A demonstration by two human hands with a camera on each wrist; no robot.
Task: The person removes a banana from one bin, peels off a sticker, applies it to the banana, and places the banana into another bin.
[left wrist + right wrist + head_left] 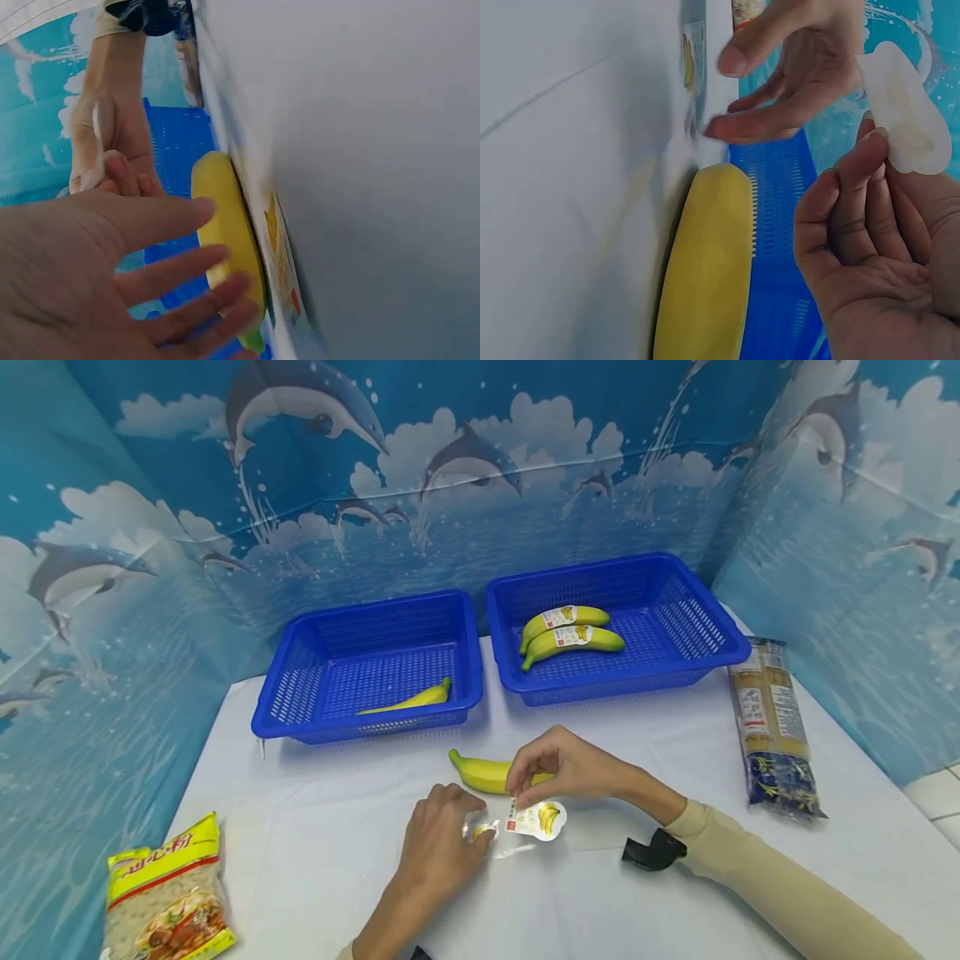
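My right hand [564, 763] pinches a white banana sticker [546, 823] by its edge between thumb and forefinger, just above the table. In the right wrist view the plain white back of the sticker [907, 112] faces the camera. My left hand [442, 839] is beside it with fingers apart and nothing held. Between the hands on the cloth lies a clear film with another banana sticker [279, 255]. A yellow banana with a green tip [478, 773] lies just beyond both hands, partly hidden behind my right hand.
A blue basket [367, 602] at the back left holds one banana [423, 697]. The other blue basket [622, 681], back right, holds two stickered bananas [577, 642]. A yellow food bag [168, 893] lies front left, and a long clear packet [776, 718] at the right edge.
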